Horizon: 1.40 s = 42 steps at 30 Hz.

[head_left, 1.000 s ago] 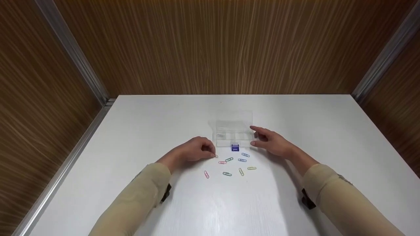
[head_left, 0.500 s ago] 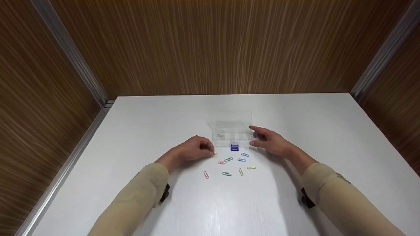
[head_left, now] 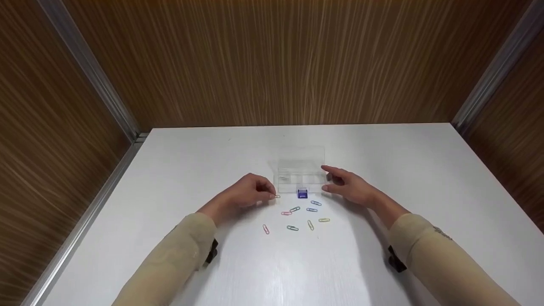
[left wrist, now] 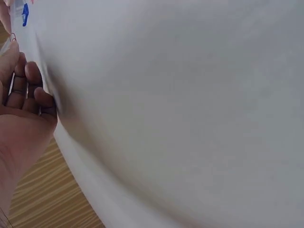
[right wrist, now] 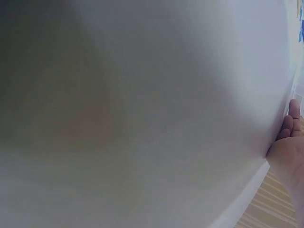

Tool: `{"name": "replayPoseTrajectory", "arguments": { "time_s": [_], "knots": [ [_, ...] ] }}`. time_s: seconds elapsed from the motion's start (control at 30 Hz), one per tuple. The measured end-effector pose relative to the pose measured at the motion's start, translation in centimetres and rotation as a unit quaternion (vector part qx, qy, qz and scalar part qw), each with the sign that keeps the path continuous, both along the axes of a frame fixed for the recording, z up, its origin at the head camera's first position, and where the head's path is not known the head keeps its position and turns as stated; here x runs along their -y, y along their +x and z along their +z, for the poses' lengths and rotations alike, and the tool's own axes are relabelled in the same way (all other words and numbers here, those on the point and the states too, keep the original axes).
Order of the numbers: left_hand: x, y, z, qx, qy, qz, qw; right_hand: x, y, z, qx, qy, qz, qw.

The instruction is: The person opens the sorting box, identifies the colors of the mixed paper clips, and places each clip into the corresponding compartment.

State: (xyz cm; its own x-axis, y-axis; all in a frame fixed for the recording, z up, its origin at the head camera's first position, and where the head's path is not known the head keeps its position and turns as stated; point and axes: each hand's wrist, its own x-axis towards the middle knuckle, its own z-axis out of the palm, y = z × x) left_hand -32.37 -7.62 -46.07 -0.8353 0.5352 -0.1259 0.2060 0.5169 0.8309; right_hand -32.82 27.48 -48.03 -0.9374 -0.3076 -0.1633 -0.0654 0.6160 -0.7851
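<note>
My left hand [head_left: 248, 191] pinches a small reddish paper clip [left wrist: 13, 36] between thumb and index finger, close to the front left corner of a clear plastic box [head_left: 287, 188]. The box stands with its lid [head_left: 301, 153] raised at the back and a purple latch [head_left: 302, 194] at the front. Inside, dividers form compartments, and something small shows in the left one. At the box's right side is my right hand [head_left: 350, 186], its index finger extended to the lid's edge and its thumb at the front right corner.
In front of the box several paper clips lie scattered on the white table [head_left: 204, 161]: pink [head_left: 266, 229] and red [head_left: 286, 213] clips, green clips [head_left: 292, 228], blue clips [head_left: 316, 203] and yellow clips [head_left: 324, 220]. Wood-patterned panels [head_left: 272, 63] enclose the table.
My left hand has raised the pinched paper clip from the table and carried it slightly forward, toward the box's front left corner. My right hand keeps its place at the box.
</note>
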Motion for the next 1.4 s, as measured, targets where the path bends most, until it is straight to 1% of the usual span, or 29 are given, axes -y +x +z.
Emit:
{"name": "replayPoseTrajectory", "arguments": {
  "time_s": [0.1,0.2,0.4,0.6,0.8,1.13,1.4],
  "knots": [
    [-0.1,-0.2,0.6,0.0,0.005,0.024,0.9997,0.2,0.0,0.0,-0.001,-0.004,-0.001,1.0],
    [-0.2,-0.6,1.4,-0.009,0.01,0.039,0.9991,0.4,-0.1,0.0,0.0,-0.003,-0.002,1.0],
    [-0.5,-1.8,2.7,-0.032,0.03,0.044,0.9981,0.7,0.0,-0.1,-0.001,-0.001,-0.002,1.0],
    [-1.0,-2.7,3.3,-0.041,0.029,0.049,0.9975,1.0,0.3,0.1,0.004,-0.001,-0.006,1.0],
    [-1.4,-3.3,3.4,-0.043,0.022,0.058,0.9972,1.2,0.4,0.2,0.004,-0.006,-0.003,1.0],
    [-1.8,-4.2,2.9,-0.035,0.017,0.076,0.9964,1.4,0.1,0.1,0.0,-0.015,0.0,1.0],
    [-1.7,-4.4,2.2,-0.033,-0.02,0.088,0.9954,1.6,0.1,0.0,-0.011,-0.012,0.007,1.0]
  ]
}}
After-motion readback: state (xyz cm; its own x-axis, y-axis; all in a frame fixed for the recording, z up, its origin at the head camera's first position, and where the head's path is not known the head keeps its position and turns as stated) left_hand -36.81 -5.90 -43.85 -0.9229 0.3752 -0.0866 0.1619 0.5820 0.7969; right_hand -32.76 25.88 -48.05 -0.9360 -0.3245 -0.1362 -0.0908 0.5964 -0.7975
